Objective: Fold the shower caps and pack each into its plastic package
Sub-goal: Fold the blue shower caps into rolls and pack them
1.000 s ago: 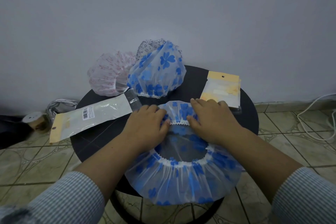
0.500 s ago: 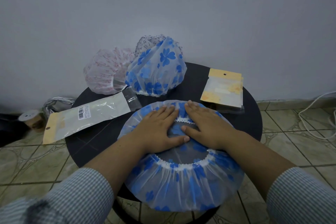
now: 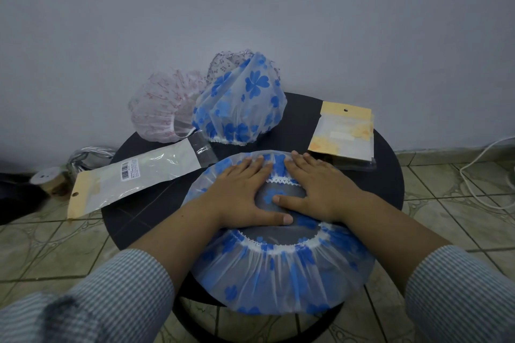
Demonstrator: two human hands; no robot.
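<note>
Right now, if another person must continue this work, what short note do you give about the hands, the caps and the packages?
Left hand and right hand: both flat, fingers straight, pressing the blue-flower cap onto the round black table, elastic opening up.
Empty long package lies at left. Packed package at right. Unfolded at the back: second blue-flower cap, pink cap, and a dark-patterned cap behind them.
Done: at least one cap looks packed.
Left: fold the flattened cap, slide it into the long package, then the others.

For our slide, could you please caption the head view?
Both hands, left and right, press a blue-flowered shower cap flat on a round black table.
</note>
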